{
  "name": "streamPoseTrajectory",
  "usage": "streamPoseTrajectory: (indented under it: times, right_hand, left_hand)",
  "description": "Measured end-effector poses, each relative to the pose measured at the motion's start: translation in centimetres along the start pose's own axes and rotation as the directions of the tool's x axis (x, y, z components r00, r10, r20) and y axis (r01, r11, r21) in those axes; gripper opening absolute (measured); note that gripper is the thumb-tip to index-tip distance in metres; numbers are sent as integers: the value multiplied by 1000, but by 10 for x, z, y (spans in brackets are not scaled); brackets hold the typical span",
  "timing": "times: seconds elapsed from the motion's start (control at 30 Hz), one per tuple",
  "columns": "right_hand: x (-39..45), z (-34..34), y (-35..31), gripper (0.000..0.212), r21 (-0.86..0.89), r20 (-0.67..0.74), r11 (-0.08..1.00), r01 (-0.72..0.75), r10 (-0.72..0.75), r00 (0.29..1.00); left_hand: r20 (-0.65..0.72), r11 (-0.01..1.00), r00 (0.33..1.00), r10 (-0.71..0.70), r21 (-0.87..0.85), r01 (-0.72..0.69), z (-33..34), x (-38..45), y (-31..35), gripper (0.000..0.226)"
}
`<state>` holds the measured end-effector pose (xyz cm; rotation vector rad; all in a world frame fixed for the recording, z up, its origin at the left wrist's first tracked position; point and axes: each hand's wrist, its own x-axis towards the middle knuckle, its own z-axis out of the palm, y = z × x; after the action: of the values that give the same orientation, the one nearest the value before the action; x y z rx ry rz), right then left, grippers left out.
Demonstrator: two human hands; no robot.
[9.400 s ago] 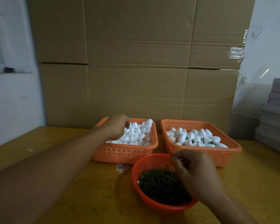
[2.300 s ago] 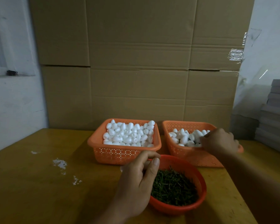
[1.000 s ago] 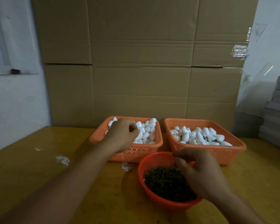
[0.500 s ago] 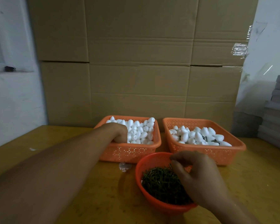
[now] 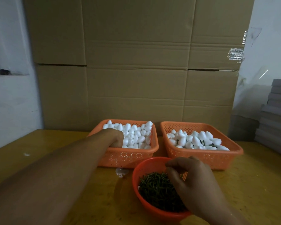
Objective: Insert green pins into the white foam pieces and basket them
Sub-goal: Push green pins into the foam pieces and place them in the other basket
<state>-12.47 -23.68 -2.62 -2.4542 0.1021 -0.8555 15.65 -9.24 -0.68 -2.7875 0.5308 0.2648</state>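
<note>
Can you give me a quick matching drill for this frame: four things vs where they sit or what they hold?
Things:
1. left basket
2. right basket
3. red bowl
4. left hand

Places/contents:
A. nearest the camera, holds green pins
B. dug into plain white foam pieces
C. holds foam pieces, some with dark pins showing
D. piled full of plain foam pieces

Pairs: 1-D, 2-C, 3-A, 4-B
</note>
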Motion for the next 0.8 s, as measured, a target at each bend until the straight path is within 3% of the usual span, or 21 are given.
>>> streamPoseTrajectory:
  times: [0.07, 0.13, 0.2, 0.3, 0.43, 0.6, 0.8]
  right_hand:
    - [0, -1, 0, 14, -4, -9, 1000, 1, -1, 1000]
    - [0, -2, 0, 14, -7, -7, 1000, 4, -4, 1000]
    - [1, -2, 0, 15, -15, 8, 1000, 6, -6, 1000]
    - [2, -3, 1, 16, -32, 34, 999, 8, -7, 999]
    - [2, -4, 1, 16, -41, 35, 999, 8, -7, 999]
    - [2, -4, 1, 15, -37, 44, 999, -1, 3, 999]
    - [1, -4, 1, 17, -76, 88, 997, -4, 11, 996]
  left_hand:
    - [-51, 998, 999, 0, 61, 3, 1, -2, 0, 92]
    - [-64, 1000, 998, -1, 8, 2, 0, -8, 3, 93]
    - [-86, 999, 996, 14, -33, -17, -10, -22, 4, 81]
    - [-103, 983, 991, 89, -153, -104, -23, -34, -2, 43]
    - [-238, 934, 961, 138, -291, -206, -25, -47, -11, 29]
    - [-424, 723, 901, 90, -595, -351, -14, -61, -14, 27]
    - [-623, 366, 781, 36, -719, -591, 6, -115, 5, 26]
